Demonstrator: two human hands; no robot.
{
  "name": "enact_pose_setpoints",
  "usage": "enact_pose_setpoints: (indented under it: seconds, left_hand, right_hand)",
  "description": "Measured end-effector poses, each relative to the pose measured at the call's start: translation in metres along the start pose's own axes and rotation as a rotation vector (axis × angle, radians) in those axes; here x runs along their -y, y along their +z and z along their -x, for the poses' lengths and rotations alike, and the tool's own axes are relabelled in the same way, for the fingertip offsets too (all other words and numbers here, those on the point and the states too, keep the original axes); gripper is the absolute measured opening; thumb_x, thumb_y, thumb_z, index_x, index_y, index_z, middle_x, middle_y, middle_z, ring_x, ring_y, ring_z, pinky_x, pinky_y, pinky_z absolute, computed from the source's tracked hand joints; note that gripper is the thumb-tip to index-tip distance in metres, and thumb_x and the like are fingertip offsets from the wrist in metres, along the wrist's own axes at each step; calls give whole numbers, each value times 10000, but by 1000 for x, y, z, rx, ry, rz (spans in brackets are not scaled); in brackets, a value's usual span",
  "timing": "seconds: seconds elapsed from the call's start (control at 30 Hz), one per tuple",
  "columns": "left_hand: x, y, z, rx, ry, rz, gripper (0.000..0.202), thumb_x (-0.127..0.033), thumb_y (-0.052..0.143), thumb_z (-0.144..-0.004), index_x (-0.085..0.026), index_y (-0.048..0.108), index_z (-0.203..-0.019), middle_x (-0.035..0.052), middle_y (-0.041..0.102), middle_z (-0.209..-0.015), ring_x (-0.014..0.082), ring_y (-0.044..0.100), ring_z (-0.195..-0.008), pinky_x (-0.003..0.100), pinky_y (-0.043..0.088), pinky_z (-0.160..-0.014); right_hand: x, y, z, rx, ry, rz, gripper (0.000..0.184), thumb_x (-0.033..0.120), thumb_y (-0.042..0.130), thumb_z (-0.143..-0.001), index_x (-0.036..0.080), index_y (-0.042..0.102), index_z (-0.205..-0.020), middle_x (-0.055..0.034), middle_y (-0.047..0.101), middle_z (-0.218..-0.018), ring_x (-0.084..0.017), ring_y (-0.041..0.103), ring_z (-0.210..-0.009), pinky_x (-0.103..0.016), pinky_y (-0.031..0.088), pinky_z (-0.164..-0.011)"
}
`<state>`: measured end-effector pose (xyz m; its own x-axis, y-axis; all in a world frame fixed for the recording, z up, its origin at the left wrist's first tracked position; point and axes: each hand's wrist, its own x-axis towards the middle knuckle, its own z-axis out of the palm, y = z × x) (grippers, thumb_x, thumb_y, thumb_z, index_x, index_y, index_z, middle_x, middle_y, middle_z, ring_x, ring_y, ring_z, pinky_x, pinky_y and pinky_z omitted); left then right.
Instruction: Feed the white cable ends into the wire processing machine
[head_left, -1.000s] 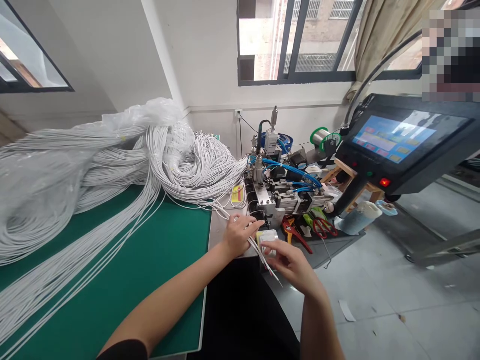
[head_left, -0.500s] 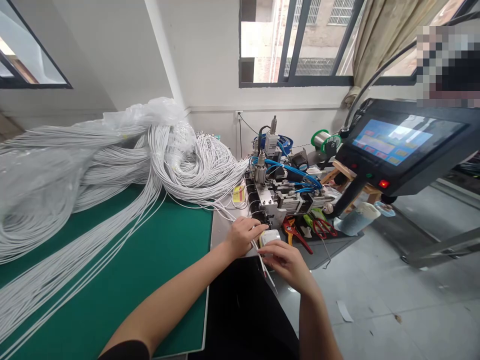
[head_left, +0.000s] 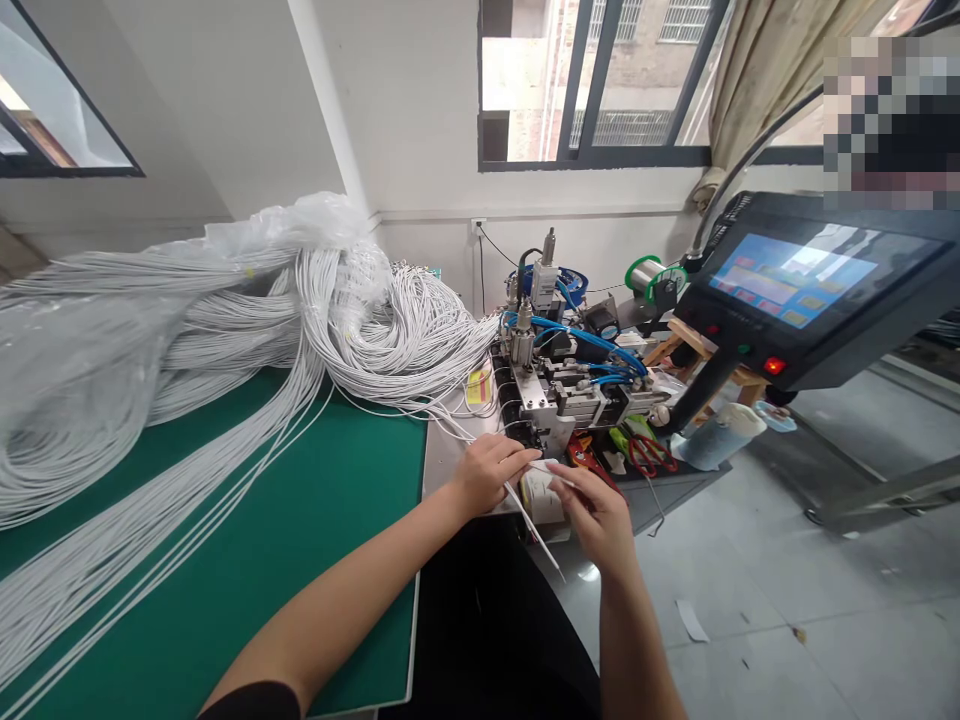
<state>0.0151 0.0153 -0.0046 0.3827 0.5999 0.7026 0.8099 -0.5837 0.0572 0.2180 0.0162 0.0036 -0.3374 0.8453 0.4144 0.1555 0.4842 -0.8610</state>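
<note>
My left hand [head_left: 486,474] is closed on a few thin white wires [head_left: 534,524] whose free ends slant down past the bench edge. My right hand [head_left: 592,505] is just to its right, thumb and forefinger pinched on a thin white strip [head_left: 546,468] that runs across to my left fingertips. A small white roll [head_left: 538,497] stands between the two hands, partly hidden by my right hand. Both hands are at the front of a small metal machine [head_left: 555,392] with blue air hoses.
Large bundles of white cable [head_left: 225,330] and a clear plastic bag [head_left: 67,370] lie across the green mat [head_left: 322,520] on the left. A touchscreen panel [head_left: 795,280] hangs at the right. Red-handled scissors [head_left: 646,455] and pliers lie beside the machine. A wire spool [head_left: 645,275] stands behind.
My right hand has lifted off the top of the white roll and now pinches a strip drawn out toward my left hand. My left hand has stayed put on the wires.
</note>
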Motion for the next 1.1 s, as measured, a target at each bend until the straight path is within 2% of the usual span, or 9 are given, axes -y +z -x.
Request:
enact_pose_setpoints:
  seconds: [0.07, 0.17, 0.33, 0.5, 0.6, 0.77, 0.87, 0.97, 1.1]
  left_hand:
    - [-1, -2, -1, -2, 11, 1, 256, -274, 450, -974, -201, 666, -1089, 48, 691, -898, 152, 626, -846, 299, 457, -754]
    - [-1, -3, -1, -12, 37, -12, 234, -283, 479, -968, -218, 675, -1079, 33, 692, -863, 145, 621, -812, 300, 437, -731]
    - [-1, -3, -1, -26, 89, -23, 213, -286, 519, -949, -207, 677, -1069, 17, 680, -782, 145, 595, -740, 299, 410, -687]
    - [-3, -1, -1, 1, 88, -66, 207, -266, 488, -954, -194, 683, -955, 16, 648, -712, 149, 572, -705, 299, 394, -659]
    - [-4, -1, -2, 13, 66, -79, 224, -258, 472, -957, -186, 670, -881, 21, 636, -709, 155, 570, -718, 303, 401, -673]
    - [-5, 1, -2, 0, 22, -82, 251, -259, 456, -963, -180, 637, -807, 26, 615, -703, 158, 552, -716, 308, 396, -666]
    - [-3, 4, -2, -10, -26, -99, 252, -250, 455, -959, -181, 616, -777, 29, 609, -711, 168, 544, -726, 319, 390, -672]
    - [-1, 7, 0, 29, -105, -125, 229, -230, 448, -955, -186, 615, -804, 39, 624, -759, 182, 552, -779, 334, 393, -712]
    - [2, 9, 2, 93, -136, -137, 220, -139, 458, -901, -202, 626, -1030, 48, 647, -855, 201, 557, -849, 353, 380, -753]
  right_hand:
    - [-5, -1, 0, -165, 116, -56, 229, 352, 645, -856, 201, 745, -995, -75, 707, -926, -196, 637, -788, -297, 504, -695]
    - [-15, -2, 0, -333, 253, -163, 262, 403, 709, -790, 179, 755, -918, -86, 730, -908, -226, 659, -819, -329, 524, -736]
    - [-22, 3, -2, -419, 343, -230, 314, 436, 757, -723, 162, 755, -877, -77, 738, -843, -221, 661, -787, -328, 527, -729]
    - [-17, 9, -6, -418, 355, -169, 342, 466, 736, -727, 148, 754, -852, -74, 735, -784, -219, 655, -746, -316, 523, -677]
    - [-17, 11, -8, -395, 340, -134, 364, 478, 693, -766, 141, 754, -889, -89, 741, -822, -232, 665, -768, -324, 523, -681]
    - [-23, 11, -12, -315, 266, -128, 348, 457, 616, -848, 162, 742, -981, -82, 737, -865, -222, 667, -816, -333, 513, -758]
    - [-26, 7, -18, -216, 250, -152, 356, 466, 603, -855, 163, 739, -983, -71, 725, -813, -205, 649, -744, -314, 506, -687]
    - [-28, 3, -28, -106, 291, -188, 382, 484, 625, -823, 145, 739, -957, -76, 718, -787, -192, 620, -657, -302, 490, -598]
    - [-35, -1, -41, -101, 254, -118, 372, 476, 638, -788, 128, 718, -896, -89, 715, -803, -208, 625, -706, -303, 488, -632]
